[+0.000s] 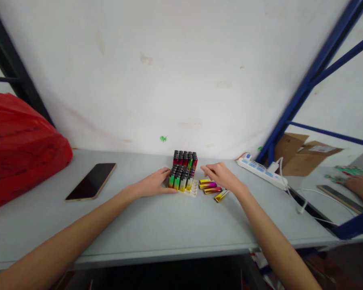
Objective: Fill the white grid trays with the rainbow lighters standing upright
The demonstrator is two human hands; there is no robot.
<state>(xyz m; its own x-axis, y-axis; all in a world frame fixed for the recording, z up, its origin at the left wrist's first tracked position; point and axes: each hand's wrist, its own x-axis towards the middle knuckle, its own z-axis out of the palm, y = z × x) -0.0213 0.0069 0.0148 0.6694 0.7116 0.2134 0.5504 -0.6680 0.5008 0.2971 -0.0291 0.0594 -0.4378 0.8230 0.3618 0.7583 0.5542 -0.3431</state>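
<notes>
Disposable lighters with black tops stand upright in rows in a pale tray [194, 192] with round holes; the front lighters [181, 182] are green, yellow and silver. My left hand [153, 183] is closed around the tray's left end, its thumb along the front and its fingers at the side. Right of the tray lie several loose lighters [208, 185], yellow, purple and red. Just above them is my right hand [220, 175], with its fingers curled together; whether something small is between them is hidden.
Behind the tray stands another block of mostly red lighters [185, 158]. A phone [91, 182] lies at left beside a red bag [24, 141]. To the right are a power strip [261, 171] with cables, a blue frame post [305, 90], a cardboard box [305, 155] and another person's hand [361, 187].
</notes>
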